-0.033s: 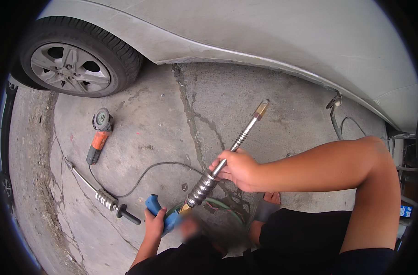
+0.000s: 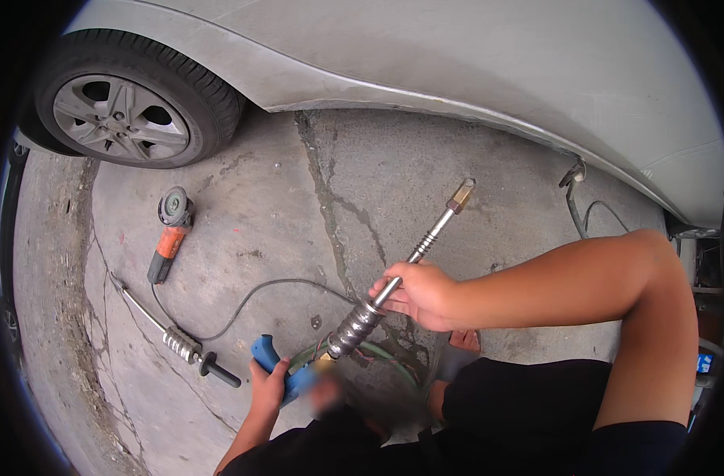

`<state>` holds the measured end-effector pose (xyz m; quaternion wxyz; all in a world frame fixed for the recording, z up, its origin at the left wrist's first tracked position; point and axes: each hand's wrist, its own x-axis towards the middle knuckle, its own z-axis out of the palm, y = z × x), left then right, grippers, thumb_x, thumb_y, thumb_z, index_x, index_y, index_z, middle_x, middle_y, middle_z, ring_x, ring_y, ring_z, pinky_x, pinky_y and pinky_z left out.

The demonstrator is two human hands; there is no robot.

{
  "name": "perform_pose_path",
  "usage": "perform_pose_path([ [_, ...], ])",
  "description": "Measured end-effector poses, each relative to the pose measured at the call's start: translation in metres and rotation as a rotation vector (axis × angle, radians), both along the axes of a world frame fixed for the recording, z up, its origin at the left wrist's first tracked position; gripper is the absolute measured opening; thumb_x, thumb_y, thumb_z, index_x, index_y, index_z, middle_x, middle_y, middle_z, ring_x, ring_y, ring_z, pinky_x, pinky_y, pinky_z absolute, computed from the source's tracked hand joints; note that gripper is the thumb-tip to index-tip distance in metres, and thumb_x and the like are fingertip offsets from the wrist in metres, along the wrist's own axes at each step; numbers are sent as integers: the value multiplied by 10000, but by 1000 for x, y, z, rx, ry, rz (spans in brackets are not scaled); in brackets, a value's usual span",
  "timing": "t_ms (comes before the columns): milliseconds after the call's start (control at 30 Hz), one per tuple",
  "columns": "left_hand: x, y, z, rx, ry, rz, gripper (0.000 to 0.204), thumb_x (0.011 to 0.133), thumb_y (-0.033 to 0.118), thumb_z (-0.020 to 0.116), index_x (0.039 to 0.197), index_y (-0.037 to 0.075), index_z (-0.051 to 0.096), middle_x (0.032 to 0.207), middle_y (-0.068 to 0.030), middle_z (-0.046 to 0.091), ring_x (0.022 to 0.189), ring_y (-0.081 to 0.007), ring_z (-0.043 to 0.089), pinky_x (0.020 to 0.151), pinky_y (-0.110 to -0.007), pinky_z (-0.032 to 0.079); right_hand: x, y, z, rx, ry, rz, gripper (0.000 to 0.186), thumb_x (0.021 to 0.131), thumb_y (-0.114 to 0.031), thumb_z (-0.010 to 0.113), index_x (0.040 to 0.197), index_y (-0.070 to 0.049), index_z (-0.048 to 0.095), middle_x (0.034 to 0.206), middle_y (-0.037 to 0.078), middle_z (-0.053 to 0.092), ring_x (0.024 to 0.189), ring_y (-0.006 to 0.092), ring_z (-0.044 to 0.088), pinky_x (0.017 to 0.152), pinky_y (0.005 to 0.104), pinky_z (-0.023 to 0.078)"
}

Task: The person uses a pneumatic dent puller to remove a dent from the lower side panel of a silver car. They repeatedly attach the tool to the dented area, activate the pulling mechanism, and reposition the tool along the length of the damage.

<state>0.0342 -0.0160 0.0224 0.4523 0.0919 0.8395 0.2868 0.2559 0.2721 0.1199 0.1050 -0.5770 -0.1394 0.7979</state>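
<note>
A slide hammer dent puller lies aslant in front of me, its brass-coloured tip pointing up and to the right. My left hand is closed around its blue pistol-shaped handle at the lower end. On the bright steel shaft, just above the ribbed sliding weight, my right hand is closed with the fingers wrapped round. A small spring sits on the shaft between that hand and the tip, which touches nothing. Part of the handle end is blurred.
Above is the silver car with its front wheel. An orange and black angle grinder and a second slide hammer with a black handle lie on the concrete floor. A clamp with cable hangs at the car's sill.
The puller's tip has shifted slightly right and closer to me, with my right hand moving along with it. Both hands keep their grip.
</note>
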Motion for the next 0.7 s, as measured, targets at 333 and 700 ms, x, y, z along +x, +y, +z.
perform_pose_path([
  [333,-9,38,10,69,210,-132,749,821,401,704,1247,-90,331,1057,-233,573,942,-287,592,843,-388,473,35,12,-30,153,391,-48,162,994,-194,522,955,-38,528,940,116,620,968,261,633,897,406,517],
  [700,18,83,23,-229,411,11,713,798,571,642,1131,-32,459,1069,-260,608,1023,-389,606,926,-435,428,-1,45,-85,136,835,-312,199,1012,-260,482,872,-127,433,745,6,468,763,174,494,816,383,441],
])
